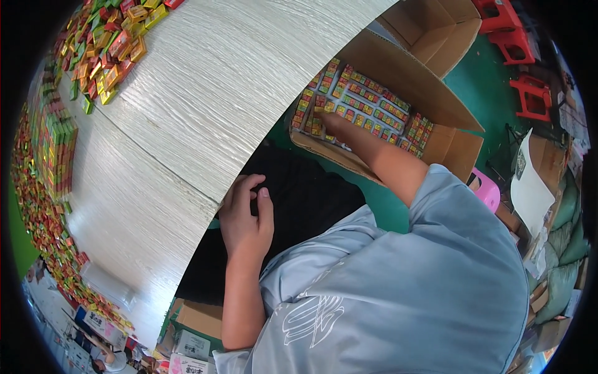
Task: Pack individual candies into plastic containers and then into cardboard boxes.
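Observation:
My right hand point(331, 123) reaches down into an open cardboard box point(364, 168). The fingers are drawn together beside a small yellow carton point(327, 106); what sits between them is too small to make out. Inside the box stand rows of small red, yellow and green cartons point(380, 112), with pale strips between some blocks. My left hand point(244, 209) hovers over dark cloth on my lap, close to the table edge. Its fingers are loosely bent and apart, with nothing in them.
On the pale wood-grain table point(187, 93) lies a loose heap of small coloured cartons point(115, 53). Stacked cartons point(57, 149) stand at the far left, near a clear plastic tray point(107, 287). Another cardboard box point(436, 37), red stools point(531, 98) and a pink stool point(486, 190) are on the right.

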A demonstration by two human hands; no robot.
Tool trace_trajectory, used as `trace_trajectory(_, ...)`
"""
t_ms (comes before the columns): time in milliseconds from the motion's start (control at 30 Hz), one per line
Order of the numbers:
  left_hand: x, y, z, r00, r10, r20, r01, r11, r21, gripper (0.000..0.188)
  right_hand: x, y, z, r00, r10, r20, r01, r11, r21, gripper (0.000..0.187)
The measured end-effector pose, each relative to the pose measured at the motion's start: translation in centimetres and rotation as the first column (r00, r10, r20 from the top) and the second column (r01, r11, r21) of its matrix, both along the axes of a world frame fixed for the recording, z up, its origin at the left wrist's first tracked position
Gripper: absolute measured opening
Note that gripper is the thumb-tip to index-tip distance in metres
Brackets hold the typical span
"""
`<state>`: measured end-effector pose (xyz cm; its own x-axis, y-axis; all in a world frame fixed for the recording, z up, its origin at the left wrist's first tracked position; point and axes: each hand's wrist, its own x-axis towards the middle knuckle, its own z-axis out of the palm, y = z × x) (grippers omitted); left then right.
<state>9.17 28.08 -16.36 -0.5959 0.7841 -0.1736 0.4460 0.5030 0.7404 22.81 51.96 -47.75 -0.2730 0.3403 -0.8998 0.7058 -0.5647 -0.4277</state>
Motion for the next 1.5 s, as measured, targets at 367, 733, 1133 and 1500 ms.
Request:
trace_trajectory(367,0.1,-0.2,-0.2,0.999,-0.025,-0.02,0.026,1.0,0.017,0.019,-2.2,-0.7,4.6,0.985,0.17,0.031,-0.164,0.977,-0.134,0.056)
trace_trajectory(733,0.1,-0.5,-0.1,1.0,-0.001,-0.005,0.001,1.0,0.03,0.029,-2.3,0.1,0.5,1.0,0.031,0.003,-0.029,0.951,-0.308,0.064)
trace_trajectory(1133,0.3,-1.0,0.2,0.995,0.029,0.096,-0.035,0.997,0.063,0.035,-1.1,0.1,-0.7,0.996,-0.091,-0.016,0.087,0.983,-0.159,0.045)
trace_trajectory(1500,-0.1,-1.6,0.1,0.998,-0.016,0.063,0.013,0.999,0.047,0.036,1.4,2.6,-1.1,0.97,0.24,-0.028,-0.237,0.968,0.078,0.048)
